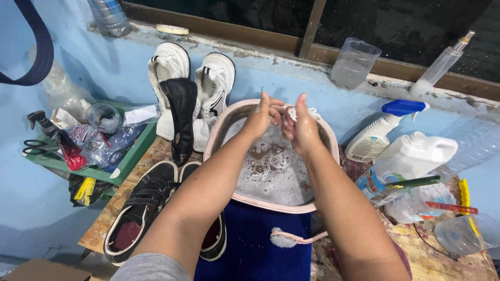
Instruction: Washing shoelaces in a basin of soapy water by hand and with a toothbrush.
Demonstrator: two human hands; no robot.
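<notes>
Soapy to the wrist, the left hand [259,118] and right hand [300,130] meet above a pink basin [271,204] of sudsy grey water, both closed around a small white item [298,112] pinched between the fingers. Nearer than the hands, a pink-handled brush [291,239] lies on blue cloth [250,244]. Left of the left hand sit black shoes [140,208] on the wooden bench [112,208]; beyond, white sneakers [192,88] lean against the blue wall.

One head-worn camera looks steeply down, close over the basin [219,132], probably facing the wall.
</notes>
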